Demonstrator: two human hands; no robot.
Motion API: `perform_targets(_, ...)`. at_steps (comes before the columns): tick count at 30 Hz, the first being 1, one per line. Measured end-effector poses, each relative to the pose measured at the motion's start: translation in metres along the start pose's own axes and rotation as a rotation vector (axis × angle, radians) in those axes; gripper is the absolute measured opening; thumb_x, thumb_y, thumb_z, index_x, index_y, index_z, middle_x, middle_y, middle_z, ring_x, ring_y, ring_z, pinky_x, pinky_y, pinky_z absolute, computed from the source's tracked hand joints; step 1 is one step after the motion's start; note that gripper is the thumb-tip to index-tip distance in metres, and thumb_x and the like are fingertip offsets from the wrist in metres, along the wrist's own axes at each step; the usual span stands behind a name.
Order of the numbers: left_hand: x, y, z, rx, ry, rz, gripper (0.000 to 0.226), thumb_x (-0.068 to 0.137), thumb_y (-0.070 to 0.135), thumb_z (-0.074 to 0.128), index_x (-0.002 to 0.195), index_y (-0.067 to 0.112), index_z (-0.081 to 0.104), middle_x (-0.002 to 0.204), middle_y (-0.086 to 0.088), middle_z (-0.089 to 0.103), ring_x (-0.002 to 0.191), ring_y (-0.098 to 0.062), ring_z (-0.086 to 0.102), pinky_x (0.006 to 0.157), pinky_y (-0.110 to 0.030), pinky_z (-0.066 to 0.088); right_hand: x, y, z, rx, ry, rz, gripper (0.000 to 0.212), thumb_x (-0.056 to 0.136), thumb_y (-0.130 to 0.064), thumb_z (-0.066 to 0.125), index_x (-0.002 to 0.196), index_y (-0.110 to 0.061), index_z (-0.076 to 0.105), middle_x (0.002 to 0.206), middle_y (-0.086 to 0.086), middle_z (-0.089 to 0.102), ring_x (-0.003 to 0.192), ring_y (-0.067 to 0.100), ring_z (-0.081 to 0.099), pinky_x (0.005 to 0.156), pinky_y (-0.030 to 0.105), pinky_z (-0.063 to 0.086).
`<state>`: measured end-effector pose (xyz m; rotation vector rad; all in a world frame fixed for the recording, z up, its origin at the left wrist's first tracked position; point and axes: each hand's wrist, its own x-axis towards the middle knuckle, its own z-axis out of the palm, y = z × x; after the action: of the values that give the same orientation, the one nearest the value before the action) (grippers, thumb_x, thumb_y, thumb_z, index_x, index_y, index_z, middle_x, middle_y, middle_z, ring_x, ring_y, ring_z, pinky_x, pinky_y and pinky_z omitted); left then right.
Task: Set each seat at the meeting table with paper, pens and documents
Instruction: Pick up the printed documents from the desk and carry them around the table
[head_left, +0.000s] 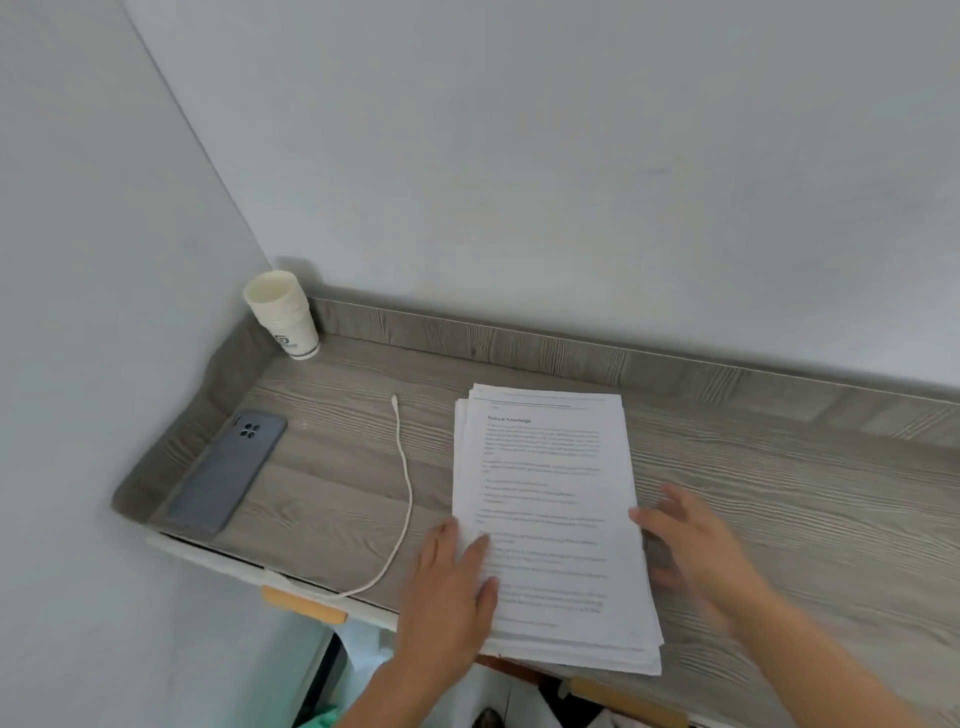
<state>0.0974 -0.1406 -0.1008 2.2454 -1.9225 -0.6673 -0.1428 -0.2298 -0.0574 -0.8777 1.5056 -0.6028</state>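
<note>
The left hand (451, 587) and right hand (693, 545), fingers spread flat, press the paper pile's (550, 499) sides, likely to lift it.

An office corner – printed documents (550, 519), stacked paper cups (283, 314) on a wood-grain counter (779, 493)

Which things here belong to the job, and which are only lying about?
For the job: stack of printed papers, left hand and right hand at its sides.

Lying about: phone, white cable, paper cups.
</note>
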Motion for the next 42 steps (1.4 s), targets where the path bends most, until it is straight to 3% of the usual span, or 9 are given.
perform_targets(7,0.004,-0.01,0.005,0.09,-0.036,0.033,0.053,0.099,0.045,0.031,0.149,0.033,0.021,0.162,0.0,-0.003,0.149,-0.018,-0.004,0.119,-0.031,0.009,0.029,-0.015,0.027,0.003,-0.226,0.148,0.032,0.085,-0.022,0.072,0.115,-0.013,0.066,0.104,0.006,0.076,0.096,0.027,0.072,0.092,0.045,0.055)
perform_targets(11,0.006,-0.014,0.004,0.048,0.001,0.043,0.062,0.09,0.053,0.02,0.147,0.03,0.03,0.16,0.0,0.017,0.147,-0.018,0.013,0.118,-0.029,0.014,0.032,-0.026,0.033,-0.124,-0.194,0.048,0.022,0.089,-0.008,0.065,0.111,-0.009,0.067,0.09,-0.001,0.074,0.081,0.015,0.072,0.063,0.023,0.057)
perform_targets(14,0.014,-0.006,-0.014,-0.33,0.062,0.01,0.056,0.092,0.042,0.05,0.143,0.032,0.03,0.144,0.01,0.038,0.134,-0.01,0.035,0.11,-0.027,0.031,0.021,-0.039,0.025,-0.171,-0.184,-0.085,0.015,0.091,-0.011,0.065,0.105,-0.009,0.071,0.086,-0.002,0.077,0.077,0.015,0.075,0.064,0.025,0.058)
perform_targets(18,0.045,0.009,-0.071,-1.011,0.148,-0.16,0.088,0.076,0.031,0.078,0.147,0.025,0.026,0.136,0.012,0.045,0.126,-0.009,0.045,0.105,-0.034,0.04,-0.006,-0.062,0.008,-0.124,-0.215,-0.348,0.014,0.092,-0.014,0.062,0.098,-0.008,0.073,0.094,0.006,0.078,0.084,0.021,0.075,0.076,0.036,0.061)
perform_targets(21,0.063,0.022,-0.115,-1.269,0.183,0.011,0.066,0.072,0.019,0.079,0.132,0.015,0.05,0.124,-0.002,0.067,0.112,-0.015,0.064,0.09,-0.028,0.054,-0.018,-0.077,-0.003,-0.034,-0.281,-0.51,0.022,0.088,-0.016,0.062,0.104,-0.008,0.073,0.105,0.005,0.076,0.097,0.022,0.073,0.085,0.038,0.059)
perform_targets(25,0.065,0.046,-0.138,-1.225,0.216,0.162,0.04,0.077,0.01,0.074,0.115,0.008,0.064,0.111,-0.002,0.073,0.103,-0.018,0.07,0.08,-0.025,0.056,-0.014,-0.082,-0.01,0.05,-0.242,-0.588,0.029,0.079,-0.014,0.07,0.107,-0.017,0.073,0.109,-0.003,0.075,0.103,0.014,0.07,0.087,0.03,0.057)
perform_targets(29,0.062,0.049,-0.113,-1.16,0.163,0.135,0.041,0.074,0.015,0.081,0.112,0.012,0.065,0.11,0.0,0.074,0.104,-0.019,0.069,0.085,-0.034,0.057,-0.001,-0.069,-0.021,0.101,-0.206,-0.525,0.03,0.08,0.0,0.071,0.106,-0.014,0.072,0.105,-0.002,0.076,0.099,0.018,0.072,0.073,0.023,0.059)
perform_targets(34,0.054,0.06,-0.092,-1.083,0.123,0.075,0.023,0.088,0.009,0.065,0.105,0.025,0.068,0.105,0.011,0.074,0.102,-0.012,0.069,0.087,-0.028,0.057,0.004,-0.047,-0.018,0.032,-0.213,-0.459,0.031,0.085,-0.008,0.069,0.114,-0.019,0.069,0.112,-0.005,0.074,0.104,0.014,0.07,0.083,0.029,0.058)
perform_targets(42,0.026,0.056,-0.129,-1.391,0.018,-0.065,0.021,0.091,0.016,0.06,0.111,0.01,0.066,0.104,-0.013,0.075,0.09,-0.03,0.073,0.075,-0.045,0.061,-0.031,-0.081,-0.009,0.067,-0.248,-0.409,0.014,0.088,-0.008,0.065,0.101,-0.007,0.07,0.092,0.008,0.078,0.082,0.028,0.075,0.063,0.035,0.061)
